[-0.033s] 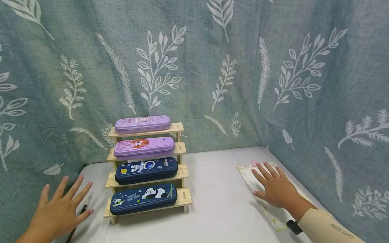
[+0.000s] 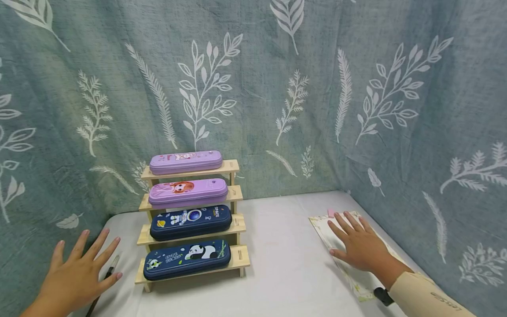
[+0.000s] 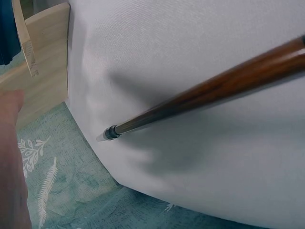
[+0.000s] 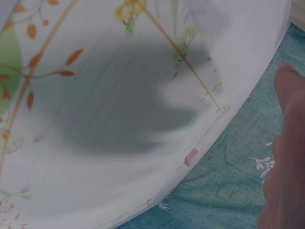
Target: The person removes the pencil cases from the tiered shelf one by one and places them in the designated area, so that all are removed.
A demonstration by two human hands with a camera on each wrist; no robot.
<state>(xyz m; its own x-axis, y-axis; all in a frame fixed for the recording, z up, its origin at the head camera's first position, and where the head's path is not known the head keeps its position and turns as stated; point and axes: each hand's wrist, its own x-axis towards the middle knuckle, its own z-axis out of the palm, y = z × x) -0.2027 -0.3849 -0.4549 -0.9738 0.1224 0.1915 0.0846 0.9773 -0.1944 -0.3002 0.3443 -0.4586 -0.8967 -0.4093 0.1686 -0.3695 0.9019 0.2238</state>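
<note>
My left hand [image 2: 77, 273], fingers spread and palm down, is over the table's left side and holds nothing. Beside and under it lies a slim brush-like stick [image 2: 108, 273]; the left wrist view shows its brown shaft [image 3: 214, 88] and pale end. Over at the right, my right hand [image 2: 358, 246] is held flat with fingers apart above a sheet of paper [image 2: 322, 226]. In the right wrist view the paper [image 4: 57, 171] has faint ruled lines, flowers and orange leaves, with the hand's shadow on it. A small pink block [image 4: 191, 157] sits at its far edge.
A four-step wooden rack [image 2: 239, 255] stands left of centre. From top to bottom it bears two purple pencil cases [image 2: 188, 193], a navy space case [image 2: 190, 222] and a navy panda case [image 2: 186, 259]. A black object [image 2: 382, 296] is near my right sleeve. Leaf-patterned curtains [image 2: 253, 110] surround the white table [image 2: 277, 246].
</note>
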